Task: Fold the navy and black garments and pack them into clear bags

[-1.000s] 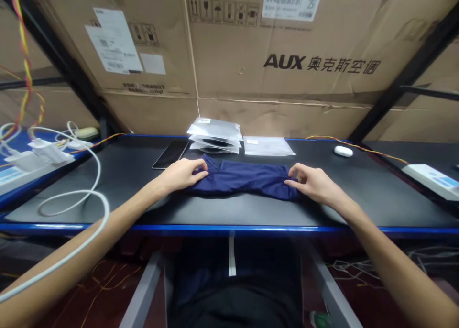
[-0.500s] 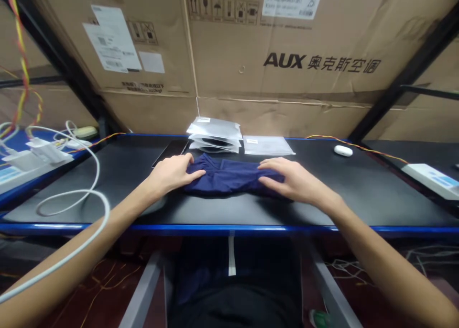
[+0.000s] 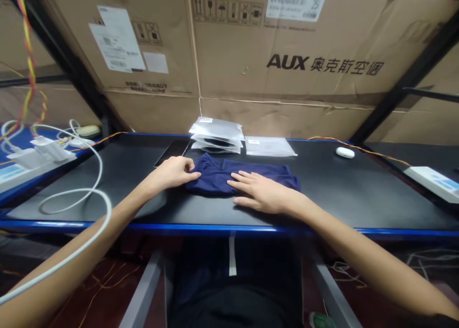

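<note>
A folded dark blue garment (image 3: 251, 171) lies in the middle of the black table (image 3: 358, 194). My left hand (image 3: 172, 172) rests at the garment's left end, fingers curled and pinching the cloth's edge. My right hand (image 3: 258, 192) lies flat on the front middle of the garment, fingers stretched out and pointing left, pressing the cloth down.
A stack of clear plastic bags (image 3: 216, 136) and one flat bag (image 3: 268, 146) lie behind the garment. A dark tablet (image 3: 172, 153) lies at the left rear. A white earbud case (image 3: 345, 152) sits right. A white cable (image 3: 82, 194) loops left. Cardboard boxes (image 3: 287, 55) wall the back.
My right hand let go of the garment's right end and slid left across the cloth to its middle, now lying flat. My left hand stayed at the left end.
</note>
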`<action>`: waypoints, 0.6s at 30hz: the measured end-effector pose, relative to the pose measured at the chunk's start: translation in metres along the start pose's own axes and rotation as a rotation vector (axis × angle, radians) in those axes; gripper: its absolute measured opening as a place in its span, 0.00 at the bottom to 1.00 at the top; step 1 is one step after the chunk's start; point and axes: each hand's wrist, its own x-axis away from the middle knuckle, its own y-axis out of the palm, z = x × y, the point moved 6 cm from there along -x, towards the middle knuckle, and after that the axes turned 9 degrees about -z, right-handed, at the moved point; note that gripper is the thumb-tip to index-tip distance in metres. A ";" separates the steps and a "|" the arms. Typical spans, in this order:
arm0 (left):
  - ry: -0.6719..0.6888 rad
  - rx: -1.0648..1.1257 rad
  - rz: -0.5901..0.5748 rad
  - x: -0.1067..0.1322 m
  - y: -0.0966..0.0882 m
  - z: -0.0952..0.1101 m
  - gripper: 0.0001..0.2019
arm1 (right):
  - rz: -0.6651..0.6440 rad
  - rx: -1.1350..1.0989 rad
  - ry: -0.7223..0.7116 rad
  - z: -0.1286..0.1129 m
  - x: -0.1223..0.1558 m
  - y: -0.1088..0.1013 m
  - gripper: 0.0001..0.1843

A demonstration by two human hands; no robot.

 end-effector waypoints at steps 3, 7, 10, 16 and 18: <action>0.060 0.054 0.084 0.001 -0.009 0.005 0.10 | 0.026 -0.022 -0.004 0.009 0.011 -0.006 0.37; 0.105 0.161 0.234 0.003 -0.026 0.006 0.06 | 0.115 0.008 0.113 0.038 0.033 -0.016 0.34; 0.104 0.255 0.363 0.006 -0.038 0.014 0.10 | 0.188 0.016 0.199 0.061 0.051 -0.019 0.32; 0.266 0.246 0.556 0.009 -0.035 0.079 0.16 | 0.177 -0.037 0.266 0.078 0.062 -0.006 0.32; 0.279 0.172 0.474 0.001 -0.018 0.101 0.17 | 0.179 -0.049 0.273 0.079 0.062 -0.004 0.32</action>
